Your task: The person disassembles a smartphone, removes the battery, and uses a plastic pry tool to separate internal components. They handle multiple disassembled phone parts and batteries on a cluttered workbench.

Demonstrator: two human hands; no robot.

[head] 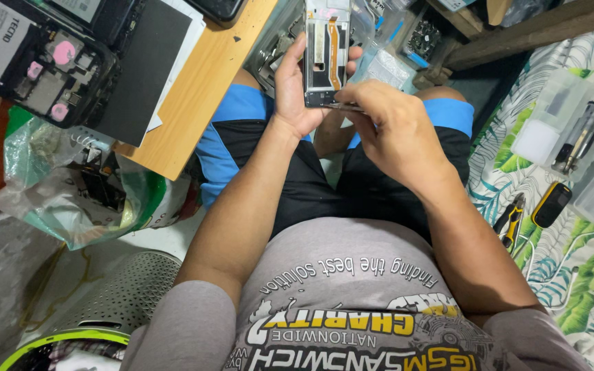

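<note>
My left hand (295, 86) holds an opened phone frame (326, 51) upright above my knees, its inner side with an orange flex strip facing me. My right hand (393, 127) pinches a thin metal tool (342, 106), likely tweezers, whose tip touches the frame's lower edge. Both hands are over my lap, between my knees in blue and black shorts.
A wooden board (194, 89) at the upper left carries opened phones (49, 65) and a black sheet. A plastic bag of parts (84, 185) lies beneath it. At right, a leaf-patterned cloth (551, 254) holds a clear tool case (565, 130), pliers (510, 220) and a small yellow-black device (551, 204). A perforated grey bin (125, 295) stands at lower left.
</note>
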